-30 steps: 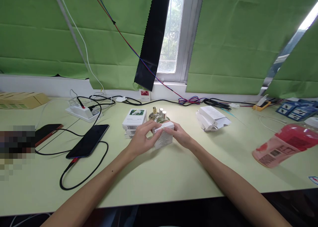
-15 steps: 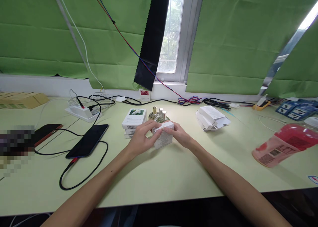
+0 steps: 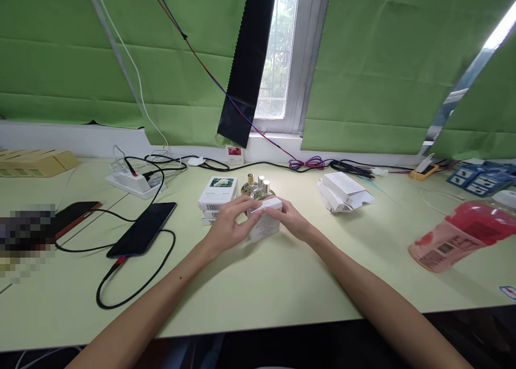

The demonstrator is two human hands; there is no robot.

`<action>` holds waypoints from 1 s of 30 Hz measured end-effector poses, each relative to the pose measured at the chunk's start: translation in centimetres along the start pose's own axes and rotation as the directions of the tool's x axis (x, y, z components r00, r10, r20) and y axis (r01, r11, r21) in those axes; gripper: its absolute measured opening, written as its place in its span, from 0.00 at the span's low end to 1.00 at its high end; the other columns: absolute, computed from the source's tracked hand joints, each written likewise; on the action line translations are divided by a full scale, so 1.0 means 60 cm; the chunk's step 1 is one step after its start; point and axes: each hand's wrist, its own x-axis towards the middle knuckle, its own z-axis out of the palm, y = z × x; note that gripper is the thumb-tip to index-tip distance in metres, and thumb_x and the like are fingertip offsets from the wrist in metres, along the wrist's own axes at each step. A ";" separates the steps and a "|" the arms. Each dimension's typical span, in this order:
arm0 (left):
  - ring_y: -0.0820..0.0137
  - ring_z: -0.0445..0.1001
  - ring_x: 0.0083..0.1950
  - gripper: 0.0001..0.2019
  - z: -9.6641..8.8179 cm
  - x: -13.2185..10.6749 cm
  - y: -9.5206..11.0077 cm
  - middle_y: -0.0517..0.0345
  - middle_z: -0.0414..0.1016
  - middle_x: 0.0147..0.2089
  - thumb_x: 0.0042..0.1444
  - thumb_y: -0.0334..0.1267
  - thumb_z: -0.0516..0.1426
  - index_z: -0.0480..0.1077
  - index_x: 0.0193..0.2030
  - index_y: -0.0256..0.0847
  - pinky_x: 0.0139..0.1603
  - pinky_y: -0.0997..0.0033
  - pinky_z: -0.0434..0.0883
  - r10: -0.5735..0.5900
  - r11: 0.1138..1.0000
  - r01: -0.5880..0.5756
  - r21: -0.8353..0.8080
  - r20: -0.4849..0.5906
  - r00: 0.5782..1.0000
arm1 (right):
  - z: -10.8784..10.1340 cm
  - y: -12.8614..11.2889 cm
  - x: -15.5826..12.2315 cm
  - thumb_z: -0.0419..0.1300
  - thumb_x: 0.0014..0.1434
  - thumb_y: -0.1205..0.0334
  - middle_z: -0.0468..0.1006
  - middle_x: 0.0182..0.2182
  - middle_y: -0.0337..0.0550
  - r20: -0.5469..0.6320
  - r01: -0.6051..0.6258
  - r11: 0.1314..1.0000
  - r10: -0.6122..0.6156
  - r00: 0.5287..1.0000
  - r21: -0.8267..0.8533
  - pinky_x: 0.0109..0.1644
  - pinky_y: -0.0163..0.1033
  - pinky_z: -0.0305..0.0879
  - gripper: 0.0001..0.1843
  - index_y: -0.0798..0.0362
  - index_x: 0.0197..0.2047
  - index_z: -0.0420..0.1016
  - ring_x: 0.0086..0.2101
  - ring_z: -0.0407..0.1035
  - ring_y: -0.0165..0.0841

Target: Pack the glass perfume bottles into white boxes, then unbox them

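Note:
A small white carton (image 3: 265, 225) stands on the pale green table (image 3: 258, 283), held between both of my hands. My left hand (image 3: 229, 222) grips its left side, fingers curled over the top flap. My right hand (image 3: 291, 218) pinches the top edge from the right. Just behind the carton stand glass perfume bottles with gold caps (image 3: 258, 187). A stack of white cartons with a flower picture (image 3: 217, 197) lies to the left of the bottles.
A black phone (image 3: 143, 229) on a looping black cable lies left, near a white power strip (image 3: 129, 181). Loose white cartons (image 3: 342, 191) sit right of centre. A pink bottle (image 3: 459, 235) lies on its side far right. Blue boxes (image 3: 479, 179) sit at the back right.

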 end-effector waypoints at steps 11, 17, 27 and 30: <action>0.67 0.77 0.41 0.08 0.001 -0.001 -0.005 0.53 0.80 0.42 0.67 0.39 0.57 0.77 0.41 0.41 0.42 0.68 0.72 0.000 1.000 0.000 -0.021 0.011 1.000 | 0.000 0.002 0.001 0.69 0.57 0.44 0.73 0.38 0.41 0.004 0.016 1.000 -0.016 1.000 0.000 0.42 0.38 0.59 0.21 0.52 0.44 0.75 0.39 0.65 0.34; 0.67 0.77 0.41 0.11 0.000 0.001 -0.002 0.53 0.78 0.40 0.68 0.40 0.55 0.77 0.38 0.41 0.40 0.68 0.72 -0.027 0.998 0.028 -0.049 0.019 0.999 | 0.001 0.000 0.002 0.69 0.56 0.43 0.75 0.38 0.42 0.006 0.007 1.000 -0.007 1.000 0.003 0.43 0.38 0.60 0.23 0.53 0.45 0.76 0.39 0.67 0.35; 0.67 0.76 0.39 0.14 0.001 0.000 -0.008 0.54 0.78 0.37 0.69 0.43 0.54 0.77 0.36 0.42 0.39 0.68 0.71 -0.059 0.997 0.060 -0.056 0.022 0.998 | 0.000 0.002 0.003 0.70 0.55 0.43 0.75 0.39 0.43 -0.007 -0.001 1.000 0.001 1.000 -0.010 0.42 0.38 0.60 0.24 0.53 0.44 0.76 0.39 0.66 0.35; 0.67 0.76 0.39 0.15 0.000 0.001 -0.008 0.54 0.78 0.37 0.69 0.43 0.54 0.77 0.36 0.42 0.39 0.68 0.72 -0.059 0.997 0.061 -0.054 0.024 0.998 | 0.000 0.001 0.002 0.69 0.55 0.43 0.75 0.39 0.43 -0.008 0.000 1.000 0.000 1.000 -0.010 0.43 0.38 0.60 0.24 0.53 0.44 0.76 0.39 0.66 0.35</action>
